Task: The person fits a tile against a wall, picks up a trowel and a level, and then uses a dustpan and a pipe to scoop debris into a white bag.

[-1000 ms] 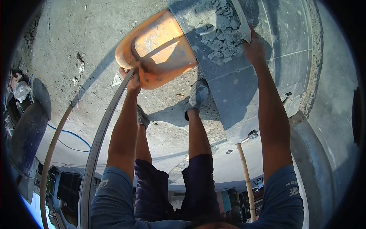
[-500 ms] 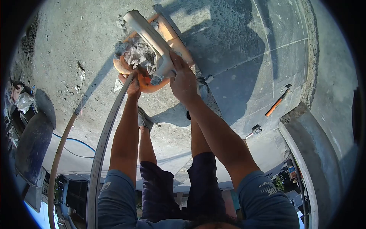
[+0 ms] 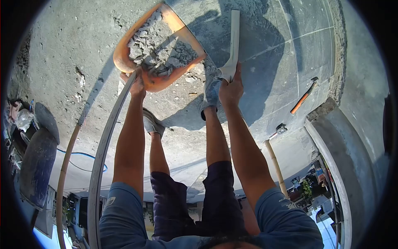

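My left hand (image 3: pixel 136 86) is closed around the shaft of a shovel, right behind its orange blade. The grey wooden shaft (image 3: pixel 105 153) runs back past my left arm. Grey rubble (image 3: pixel 163 52) is heaped in the shovel's blade (image 3: pixel 155 85). To the right, my right hand (image 3: pixel 231 90) grips the flared near end of a pale tool (image 3: pixel 235 37) with a long straight edge pointing away from me. I cannot tell its kind. That tool stands apart from the blade, over the shaded floor.
A hammer with an orange handle (image 3: pixel 304 97) and another hammer-like tool (image 3: pixel 280 130) lie on the floor at right. My shoes (image 3: pixel 153 121) stand just behind the shovel. A bamboo pole (image 3: pixel 66 166) and a dark drum (image 3: pixel 35 166) are at left. A raised ledge (image 3: pixel 327 157) borders the right.
My right hand has swung the pale tool from over the shovel's blade out to the right. The blade and rubble now show more fully. My left hand keeps its hold.
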A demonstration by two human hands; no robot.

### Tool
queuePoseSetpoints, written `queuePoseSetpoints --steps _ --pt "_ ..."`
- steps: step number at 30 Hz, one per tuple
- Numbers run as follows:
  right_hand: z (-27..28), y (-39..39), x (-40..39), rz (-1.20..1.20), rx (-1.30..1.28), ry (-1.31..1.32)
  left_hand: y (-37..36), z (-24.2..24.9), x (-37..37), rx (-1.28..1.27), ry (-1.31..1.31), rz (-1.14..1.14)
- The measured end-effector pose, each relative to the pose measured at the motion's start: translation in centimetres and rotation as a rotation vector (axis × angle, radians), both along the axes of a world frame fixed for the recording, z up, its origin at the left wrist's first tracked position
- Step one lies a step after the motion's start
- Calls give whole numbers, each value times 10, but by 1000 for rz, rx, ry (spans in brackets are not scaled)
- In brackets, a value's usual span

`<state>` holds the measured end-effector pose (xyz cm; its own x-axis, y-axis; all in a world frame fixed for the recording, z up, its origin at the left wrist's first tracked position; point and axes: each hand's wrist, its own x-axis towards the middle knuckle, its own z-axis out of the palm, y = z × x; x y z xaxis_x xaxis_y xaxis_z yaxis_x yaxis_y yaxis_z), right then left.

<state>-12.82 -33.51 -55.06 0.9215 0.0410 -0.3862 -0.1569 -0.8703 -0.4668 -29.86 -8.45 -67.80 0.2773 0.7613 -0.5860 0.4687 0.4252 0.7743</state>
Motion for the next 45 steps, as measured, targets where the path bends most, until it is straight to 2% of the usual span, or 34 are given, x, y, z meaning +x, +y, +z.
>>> queuePoseSetpoints --steps 1,3,4,6,8,9,10,12,14,15,17,19,20,21,23,24,25,27,29,30,31,33,34,35,36,38,40,42,43,45 --pt "0 21 -9 109 49 18 0 -3 -2 -6 -3 -4" --pt "13 52 -24 240 244 274 -2 -7 -2 -59 -78 55" --pt "20 59 -13 247 247 260 -1 -3 1 -83 -46 67" --pt "35 69 12 333 261 45 0 4 1 -98 -104 73" --pt "32 54 84 237 266 -71 2 1 -1 -145 -146 63" --pt "41 52 126 189 159 -111 4 4 3 -142 -150 71" --pt "22 36 171 240 53 -248 3 13 9 -175 -196 86" --pt "3 24 248 290 -234 -316 -1 16 15 -194 -232 113" --pt "-35 10 306 403 -301 -336 1 12 13 -193 -257 154" --pt "-25 32 299 443 -345 -268 3 11 11 -188 -239 158" --pt "-43 57 273 488 -361 -236 3 11 10 -280 -283 130" --pt "-45 77 200 639 -135 -378 4 6 8 -345 -338 150" --pt "-42 86 164 746 -4 -349 5 5 8 -361 -324 129" --pt "-25 100 125 785 -52 -218 6 6 10 -375 -313 110" --pt "-5 110 66 935 25 -12 4 16 18 -307 -312 79" --pt "11 113 49 837 153 95 4 19 20 -250 -295 36" --pt "20 111 52 831 154 97 5 18 17 -251 -291 30" --pt "36 97 75 561 133 229 5 14 10 -327 -267 100" --pt "13 49 127 316 307 297 11 25 12 -394 -252 62" --pt "11 29 153 57 433 442 14 28 14 -462 -244 14" --pt "3 10 174 -89 555 445 16 25 12 -461 -244 16" --pt "-26 -39 213 -127 517 503 19 12 5 -438 -95 -168" --pt "-34 -55 224 -132 383 504 15 3 2 -439 -92 -166" --pt "-40 -60 228 -134 256 502 12 -8 0 -464 -180 -54" --pt "-43 -57 221 -136 261 506 12 -14 -2 -487 -264 56" --pt "-42 -45 189 -155 -647 -407 12 -13 -8 -412 -228 -27" --pt "-37 -30 143 174 -263 -586 11 -11 -5 -337 -202 -106" --pt "-28 18 90 296 289 25 9 -9 -2 -445 -316 68" --pt "-31 38 69 458 299 36 10 -11 -7 -445 -310 68" --pt "-52 80 49 568 350 29 16 -21 -15 -322 -246 -161"
